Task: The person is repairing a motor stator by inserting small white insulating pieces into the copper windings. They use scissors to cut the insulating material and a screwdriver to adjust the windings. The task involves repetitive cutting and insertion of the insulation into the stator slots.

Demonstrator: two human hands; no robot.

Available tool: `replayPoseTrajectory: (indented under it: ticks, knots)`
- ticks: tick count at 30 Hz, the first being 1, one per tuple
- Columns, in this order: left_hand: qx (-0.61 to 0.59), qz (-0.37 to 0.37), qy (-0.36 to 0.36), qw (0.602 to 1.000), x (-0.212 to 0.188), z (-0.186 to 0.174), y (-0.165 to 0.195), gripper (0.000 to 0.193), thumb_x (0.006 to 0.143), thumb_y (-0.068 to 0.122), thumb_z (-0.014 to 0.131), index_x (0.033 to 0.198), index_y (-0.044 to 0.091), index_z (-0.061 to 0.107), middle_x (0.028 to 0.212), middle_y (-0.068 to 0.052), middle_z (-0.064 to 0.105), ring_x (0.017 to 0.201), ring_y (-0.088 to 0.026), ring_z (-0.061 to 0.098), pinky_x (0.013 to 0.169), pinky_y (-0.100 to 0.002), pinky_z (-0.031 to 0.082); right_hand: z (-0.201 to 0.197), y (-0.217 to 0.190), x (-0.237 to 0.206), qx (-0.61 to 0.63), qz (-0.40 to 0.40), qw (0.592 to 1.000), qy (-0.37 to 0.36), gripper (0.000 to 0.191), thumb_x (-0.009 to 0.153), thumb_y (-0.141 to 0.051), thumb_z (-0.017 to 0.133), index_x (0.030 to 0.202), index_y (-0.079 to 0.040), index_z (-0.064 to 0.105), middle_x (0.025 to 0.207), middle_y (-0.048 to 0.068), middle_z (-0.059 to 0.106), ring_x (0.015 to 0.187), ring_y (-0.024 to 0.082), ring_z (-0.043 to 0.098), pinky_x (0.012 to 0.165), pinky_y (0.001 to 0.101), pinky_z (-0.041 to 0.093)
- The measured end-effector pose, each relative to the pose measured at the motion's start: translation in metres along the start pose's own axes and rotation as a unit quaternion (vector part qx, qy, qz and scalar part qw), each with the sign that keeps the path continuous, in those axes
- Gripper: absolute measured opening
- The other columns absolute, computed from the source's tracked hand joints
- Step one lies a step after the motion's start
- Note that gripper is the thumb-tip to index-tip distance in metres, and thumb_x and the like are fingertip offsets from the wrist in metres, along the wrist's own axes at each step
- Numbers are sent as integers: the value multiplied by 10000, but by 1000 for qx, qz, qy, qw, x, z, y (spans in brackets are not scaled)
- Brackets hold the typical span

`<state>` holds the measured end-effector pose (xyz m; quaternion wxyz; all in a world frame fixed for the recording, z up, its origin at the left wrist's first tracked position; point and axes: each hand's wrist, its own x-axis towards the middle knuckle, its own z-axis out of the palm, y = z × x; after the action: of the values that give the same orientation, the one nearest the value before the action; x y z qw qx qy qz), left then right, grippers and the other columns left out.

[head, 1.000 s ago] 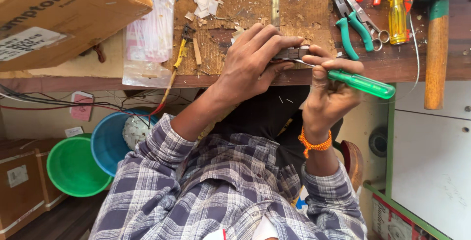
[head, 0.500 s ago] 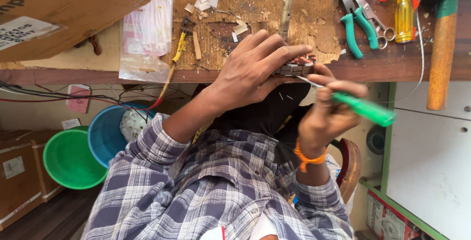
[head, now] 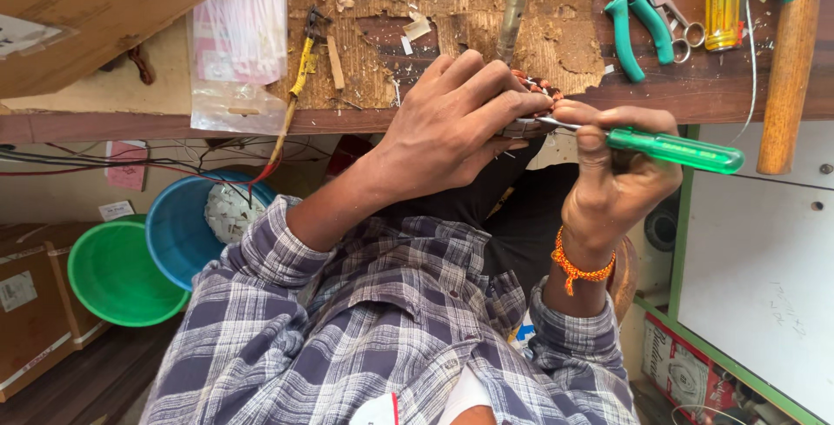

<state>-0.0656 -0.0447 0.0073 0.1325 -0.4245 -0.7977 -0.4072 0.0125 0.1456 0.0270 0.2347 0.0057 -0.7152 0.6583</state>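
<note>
Wooden workbench edge [head: 104, 121] supports the job: the left hand [head: 452, 125] is wrapped over a small metal part with copper windings [head: 537, 88] and pins it against the bench lip, mostly hidden under the fingers. To its right, the right hand [head: 621, 177] is clenched around a green-handled screwdriver [head: 673, 149] whose tip touches the part. Judged from this contact, the work on the windings is under way and unfinished; green-handled pliers [head: 638, 16] and the hammer [head: 786, 69] lie untouched.

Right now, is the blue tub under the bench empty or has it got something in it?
Not empty. The blue tub holds a heap of small whitish pieces against its far side; its depth is hidden.
</note>
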Motion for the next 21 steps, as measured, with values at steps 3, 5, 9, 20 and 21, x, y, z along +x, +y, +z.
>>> replayPoseTrajectory:
  ticks: [3,5,9,20,21]
  knots:
    - [2,1,3,1000,1,0,2,546,905,257,828,1385,164,585,1126,-25,546,1063,-247,527,911,-412,433,-2,-6,3,-18,1,1000,-22,249,1109,-87,754,1150,14,530,1050,224,735,1049,294,770,984,348,628]
    - [-9,1,12,1000,2,0,2,522,917,270,824,1371,170,586,1139,-20,545,1075,-244,526,925,-410,436,-1,-10,5,-31,7,999,-27,256,1095,-98,758,1161,9,535,1043,219,734,1037,279,771,970,338,635]
    - [3,18,-18,1000,2,0,-3,501,898,244,824,1337,145,604,1143,-21,561,1054,-248,530,887,-413,428,0,-14,11,-61,36,997,-33,247,1142,-93,754,1187,32,546,1049,208,746,1028,250,775,959,316,635]
    - [-83,-40,57,994,7,-9,-17,777,841,123,868,1512,179,480,1428,-47,503,1226,-306,506,1103,-376,463,14,23,28,44,11,999,21,321,1095,-198,751,1230,19,556,970,168,747,938,236,773,891,329,623]
    - [-93,-21,60,994,9,-6,-22,796,846,134,877,1520,187,456,1443,-46,485,1251,-300,500,1128,-383,468,14,29,31,70,8,997,27,317,1097,-192,748,1238,18,558,979,167,740,949,241,766,902,329,616]
